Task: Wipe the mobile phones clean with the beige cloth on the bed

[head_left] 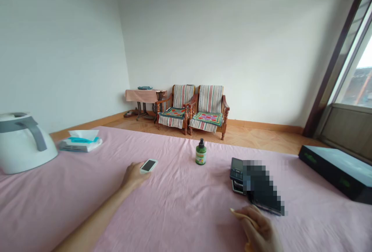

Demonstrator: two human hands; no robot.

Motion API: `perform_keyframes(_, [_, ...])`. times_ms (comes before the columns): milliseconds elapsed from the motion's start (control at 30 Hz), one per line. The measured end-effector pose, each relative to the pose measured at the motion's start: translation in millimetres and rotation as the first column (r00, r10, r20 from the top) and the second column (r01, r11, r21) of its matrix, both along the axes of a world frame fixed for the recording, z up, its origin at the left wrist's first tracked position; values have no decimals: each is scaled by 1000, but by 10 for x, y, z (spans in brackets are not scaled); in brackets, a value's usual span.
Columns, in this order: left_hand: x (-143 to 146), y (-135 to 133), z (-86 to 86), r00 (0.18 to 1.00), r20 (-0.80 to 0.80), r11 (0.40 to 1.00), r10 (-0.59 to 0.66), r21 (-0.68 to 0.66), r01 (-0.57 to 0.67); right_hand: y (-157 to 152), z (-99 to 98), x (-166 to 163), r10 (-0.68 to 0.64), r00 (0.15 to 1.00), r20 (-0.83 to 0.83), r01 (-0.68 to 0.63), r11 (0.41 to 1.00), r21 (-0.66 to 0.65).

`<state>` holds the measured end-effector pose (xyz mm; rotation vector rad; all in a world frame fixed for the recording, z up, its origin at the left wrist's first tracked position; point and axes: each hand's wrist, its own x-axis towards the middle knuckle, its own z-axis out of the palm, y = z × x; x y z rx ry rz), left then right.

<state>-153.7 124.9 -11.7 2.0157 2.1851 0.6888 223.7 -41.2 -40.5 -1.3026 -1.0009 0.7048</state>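
White phone [148, 165]: lying screen-up on the pink cloth [174, 205], at the fingertips of the left hand [134, 175]. Fingers are curled round its near end, loose grasp; phone looks like it's resting on the cloth, not lifted. Left forearm runs back from there to the bottom edge of the view.

Right hand [257, 228]: low on the cloth, near the bottom edge, fingers partly curled. A thin pale strip [238, 214] sticks out at its far-left side, touching the fingers; can't tell what it is or whether the hand actually grips it.

Just past the right hand, a little to its right: dark handset-type device [236, 168], partly blurred out, stacked on something with a light edge. Close to the fingers, not touching.

Between the two hands and further out: small green bottle with black cap [200, 152], upright, clear of both hands.

Far left of the left hand: white electric kettle with grey handle [21, 141]. Beyond it, a soft pack of tissues [80, 140] with one sheet sticking up. Both well apart from the phone.

Far right of the right hand: flat black box [334, 168] near the cloth's edge.

Back of the room, past everything: two wooden armchairs [193, 108] with striped covers side by side against the wall, small covered table [145, 96] just to their left. Window frame [343, 58] along the right side.
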Motion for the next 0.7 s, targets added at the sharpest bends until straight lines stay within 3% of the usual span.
perform_keyframes(100, [167,-56,75,999,37,996,-15,93,11,1,-4,-20,-2,1000,-1,2,1000,-8])
perform_keyframes(200, [527,-132,121,977,109,973,-184,158,166,3,12,-40,3,1000,-9,-3,1000,-10])
perform_keyframes(300, [1080,-217,115,888,200,908,-415,150,391,11,37,-21,-14,999,30,13,1000,16])
perform_keyframes(400, [1737,-290,107,774,291,825,-562,137,548,23,59,25,-27,995,98,22,998,53])
perform_keyframes(533, [2562,-310,157,703,342,775,-623,146,615,38,78,56,-23,992,122,19,999,39])
perform_keyframes(700, [3238,-243,244,758,315,817,-571,132,561,50,86,41,-17,995,100,13,999,42])
